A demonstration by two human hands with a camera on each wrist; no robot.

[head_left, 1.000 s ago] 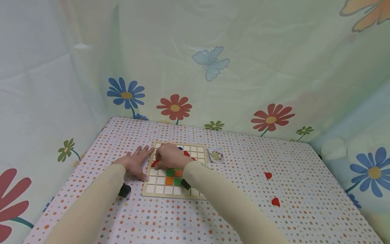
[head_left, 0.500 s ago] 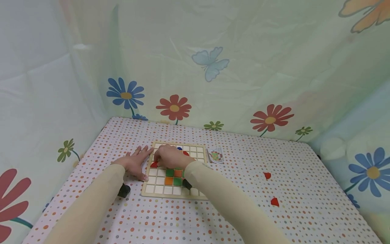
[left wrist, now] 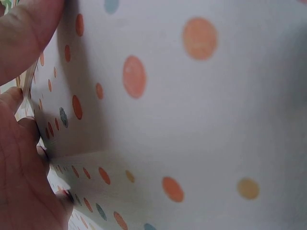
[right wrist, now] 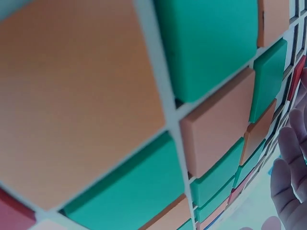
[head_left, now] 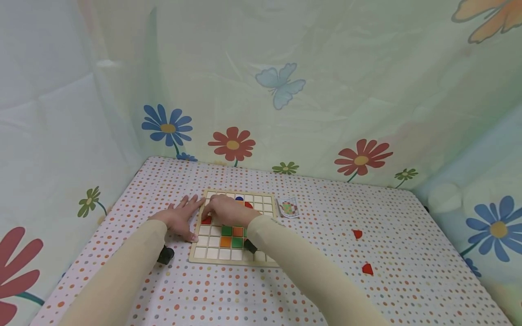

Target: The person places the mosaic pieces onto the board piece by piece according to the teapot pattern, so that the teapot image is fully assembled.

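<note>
A wooden grid board lies on the dotted table, with green and orange square tiles set in its middle cells. At its left edge rests my left hand, fingers spread flat, fingertips on the frame. My right hand reaches across the board with bent fingers. Its fingertips pinch a small red tile at a left-side cell; the palm covers several cells behind. In the right wrist view, a fingertip meets the red tile among the grid bars, while other fingers hang beside the board.
A picture card with a coloured pattern lies just right of the board. Two loose red pieces, one farther back and one nearer, sit on the right of the table. A blue piece shows in the board's top row.
My right hand has shifted slightly left, and its index finger has come over to the left side of the red tile. The left hand stays in place.
</note>
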